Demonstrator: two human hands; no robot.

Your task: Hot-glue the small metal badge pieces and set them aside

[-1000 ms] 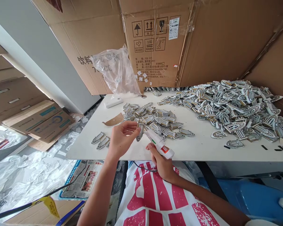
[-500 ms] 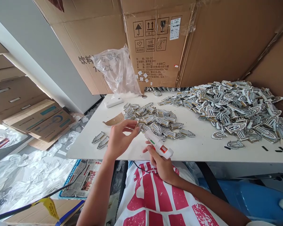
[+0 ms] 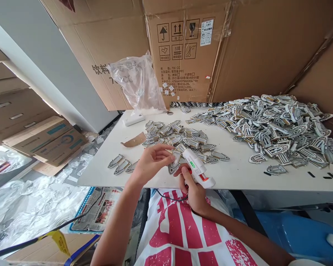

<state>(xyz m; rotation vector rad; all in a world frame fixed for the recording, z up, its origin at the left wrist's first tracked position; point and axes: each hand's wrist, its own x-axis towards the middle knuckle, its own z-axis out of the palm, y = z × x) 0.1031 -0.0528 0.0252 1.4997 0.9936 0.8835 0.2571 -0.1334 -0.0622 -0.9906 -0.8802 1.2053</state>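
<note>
Between the thumb and fingers of my left hand (image 3: 155, 162) is a small grey arch-shaped piece (image 3: 174, 164), held above the table's front part. My right hand (image 3: 192, 190) is wrapped round a white hot glue gun (image 3: 195, 164) with a green label and a red-orange part. Its nozzle points up and left, close to the held piece; I cannot tell whether they touch. Behind both hands lies a loose heap of similar pieces (image 3: 194, 138). Several more arch pieces (image 3: 122, 167) rest in a short row left of my left hand.
A large pile of white and grey pieces (image 3: 277, 129) covers the table's right side. Cardboard (image 3: 188, 81) walls the back, with a clear plastic bag (image 3: 140, 83) against it. A white box-like object (image 3: 133, 120) and torn brown cardboard (image 3: 134, 140) lie at the left.
My left hand has moved right and slightly down with the arch-shaped piece, which now shows more fully. The glue gun has shifted right. A further piece in the left row has come into view.
</note>
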